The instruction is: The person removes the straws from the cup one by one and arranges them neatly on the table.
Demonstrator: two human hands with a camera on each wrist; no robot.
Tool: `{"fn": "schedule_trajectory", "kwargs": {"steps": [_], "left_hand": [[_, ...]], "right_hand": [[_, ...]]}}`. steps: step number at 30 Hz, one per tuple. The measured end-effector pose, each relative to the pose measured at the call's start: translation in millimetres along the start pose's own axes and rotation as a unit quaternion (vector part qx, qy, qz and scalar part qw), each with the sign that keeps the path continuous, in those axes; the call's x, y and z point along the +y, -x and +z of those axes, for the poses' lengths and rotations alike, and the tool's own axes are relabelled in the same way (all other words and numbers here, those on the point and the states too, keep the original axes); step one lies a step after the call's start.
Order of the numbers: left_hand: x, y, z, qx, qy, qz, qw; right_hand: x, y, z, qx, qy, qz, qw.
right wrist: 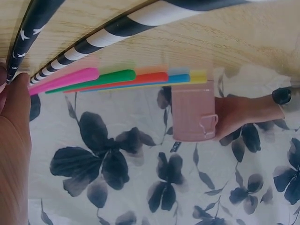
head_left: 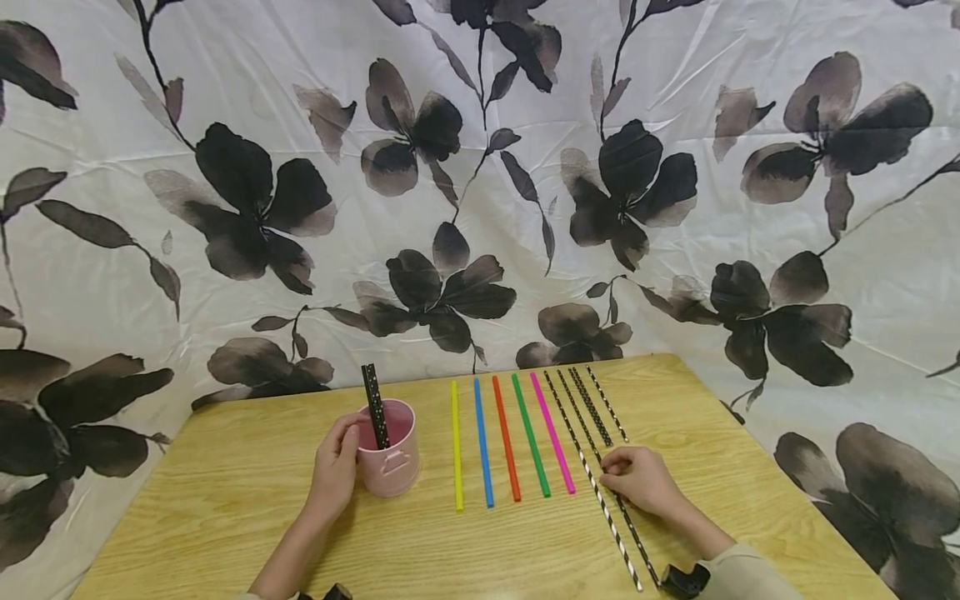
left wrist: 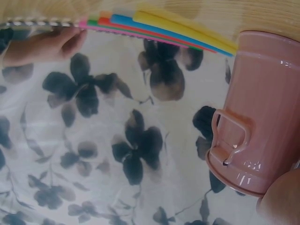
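Note:
My left hand grips the left side of a pink pail that stands upright on the table. A small side handle shows on the pail. Black straws with small white marks lean inside it, rising above the rim. On the right, my right hand pinches a long black straw with white stars, which lies along the tabletop. Just left of that straw is a long black-and-white striped straw. Shorter black patterned straws lie beyond the right fingertips.
Between the hands lies a row of straws: yellow, blue, red, green and pink. They rest on a wooden table. Behind its far edge hangs a white floral cloth.

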State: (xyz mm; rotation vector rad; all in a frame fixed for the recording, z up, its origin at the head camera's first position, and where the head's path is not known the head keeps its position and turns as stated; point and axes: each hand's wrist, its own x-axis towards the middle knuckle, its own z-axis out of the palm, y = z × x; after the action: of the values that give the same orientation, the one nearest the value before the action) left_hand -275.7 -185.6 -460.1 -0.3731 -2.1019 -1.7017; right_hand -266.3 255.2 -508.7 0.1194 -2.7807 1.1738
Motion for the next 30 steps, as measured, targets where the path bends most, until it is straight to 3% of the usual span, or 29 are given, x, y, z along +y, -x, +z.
{"fn": "schedule_trajectory", "kwargs": {"steps": [8, 15, 23, 30], "left_hand": [[-0.7, 0.5, -0.9, 0.001, 0.004, 0.006, 1.0], [2.0, -0.8, -3.2, -0.008, -0.005, 0.014, 0.9999], [2.5, -1.5, -2.3, -0.001, 0.006, 0.008, 1.0], [0.0, -0.7, -0.7, 0.001, 0.005, 0.004, 1.0]], "right_hand": [[-4.8, -0.3, -4.0, -0.01, -0.021, 0.02, 0.9995], [-21.1, -10.4, -10.8, -0.025, -0.036, 0.001, 0.9991], [-68.3, -31.1, -10.2, -0.032, -0.032, -0.07, 0.9965], [-118.1, -52.5, 9.9, -0.055, -0.062, -0.12, 0.9893]]}}
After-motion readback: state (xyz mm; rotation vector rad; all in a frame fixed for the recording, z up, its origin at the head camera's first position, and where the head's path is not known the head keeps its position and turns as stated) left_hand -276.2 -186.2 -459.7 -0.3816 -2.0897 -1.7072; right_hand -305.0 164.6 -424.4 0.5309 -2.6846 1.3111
